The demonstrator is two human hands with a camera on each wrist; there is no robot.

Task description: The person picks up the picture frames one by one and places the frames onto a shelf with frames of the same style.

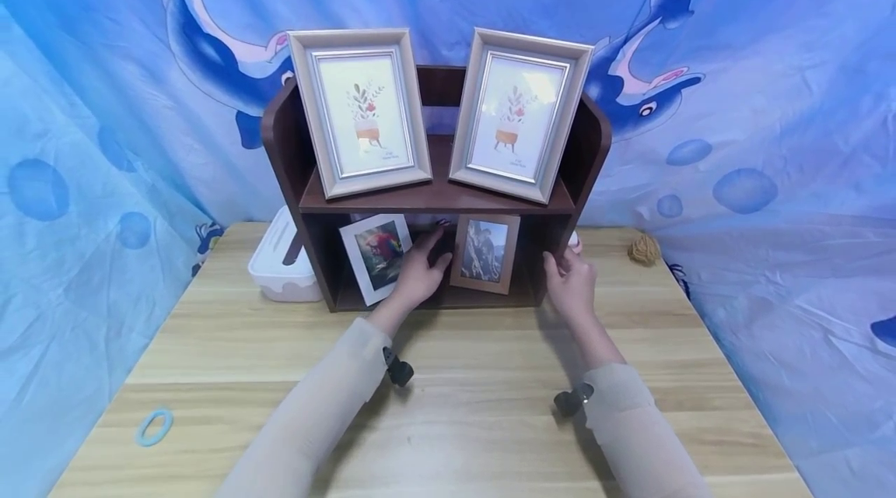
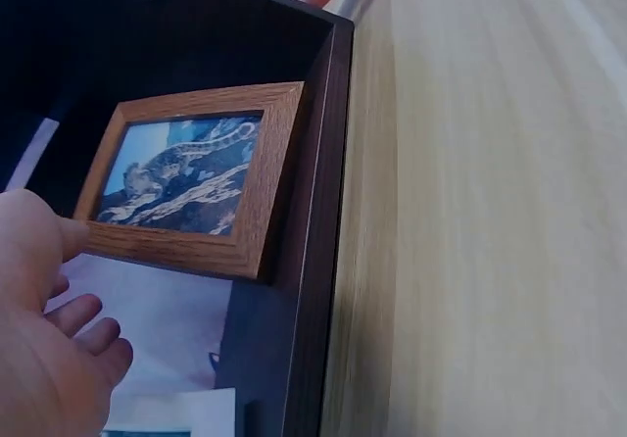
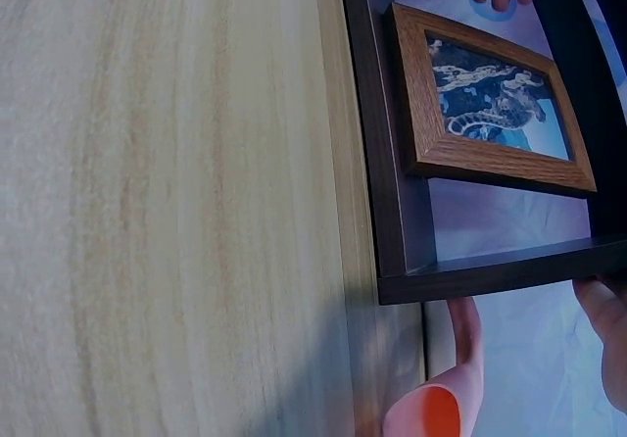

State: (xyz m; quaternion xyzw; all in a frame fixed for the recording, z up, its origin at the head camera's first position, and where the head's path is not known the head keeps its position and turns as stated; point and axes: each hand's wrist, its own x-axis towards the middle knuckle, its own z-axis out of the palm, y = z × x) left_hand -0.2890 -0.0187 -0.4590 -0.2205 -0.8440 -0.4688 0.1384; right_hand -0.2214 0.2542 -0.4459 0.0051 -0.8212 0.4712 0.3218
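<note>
A dark brown two-tier shelf [image 1: 441,198] stands on the table. On its lower tier, a wood-brown photo frame [image 1: 454,249] with an animal picture leans at the right and a white photo frame [image 1: 353,253] with a parrot picture at the left. My left hand [image 1: 420,276] reaches between them, its thumb by the brown frame's edge and its fingers loosely bent around nothing. Holding the shelf's right side panel, my right hand [image 1: 574,288] has a fingertip over the panel's edge in the left wrist view; its other fingers are partly hidden.
Two silver-beige picture frames [image 1: 325,171] with plant prints lean on the upper tier. Left of the shelf is a white lidded box [image 1: 283,272]; behind its right side, a pink object with an orange inside [image 3: 470,359]. A twine ball [image 1: 644,250] and blue ring [image 1: 142,436] lie on the table.
</note>
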